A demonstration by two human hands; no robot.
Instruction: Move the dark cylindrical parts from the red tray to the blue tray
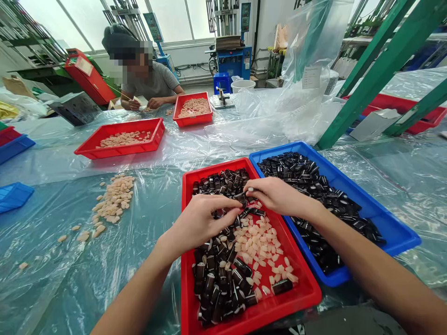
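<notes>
- Right hand [279, 195]: a narrow grip, thumb and forefinger pinching a black piece [240, 196] above the middle of the red tray [183, 279].
- Left hand [200, 224]: curled low over the same tray, fingertips just beside the right hand's fingers; I cannot tell whether its grip holds anything.
- In the tray, black pieces [216, 284] lie mostly along the left side, mixed at the middle with pale pieces [256, 244] heaped toward the right.
- A blue tray [387, 232] full of dark pieces sits just beside it, under the right forearm.
- Clear plastic sheet [66, 153] covers the tabletop, with loose pale bits [113, 200] on it to the left.
- Farther off, two red trays [118, 149] hold pale pieces, and a co-worker [150, 81] sits working by the far one.
</notes>
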